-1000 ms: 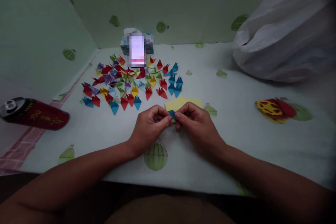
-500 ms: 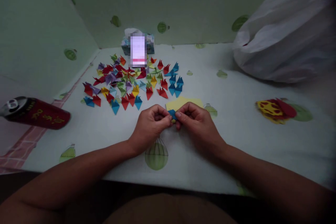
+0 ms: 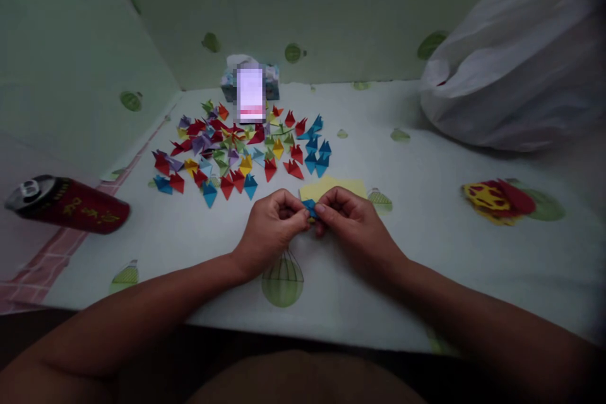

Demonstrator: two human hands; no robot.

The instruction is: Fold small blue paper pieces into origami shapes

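Between the fingertips of both hands is a small folded piece of blue paper (image 3: 309, 205), with a bit of yellow showing beneath it. My left hand (image 3: 274, 221) pinches its left side between thumb and forefinger. On its right side my right hand (image 3: 353, 221) grips it the same way, thumb on top. Fingers cover much of the paper, so its full shape is hidden. Just behind the hands lies a yellow paper sheet (image 3: 331, 188) on the table. Many small folded paper cranes (image 3: 237, 180) in red, blue, yellow, green and purple are spread beyond my left hand.
A phone (image 3: 250, 95) with a lit, blurred screen leans against a tissue box (image 3: 273, 82) at the back. A red can (image 3: 71, 203) stands at the left. To the right are red and yellow cut-out pieces (image 3: 497, 201) and a large white plastic bag (image 3: 511, 76).
Both hands keep their pinch on the blue paper, which has tilted slightly between the fingertips. The whole view has shifted a little; the things on the table stay in place.
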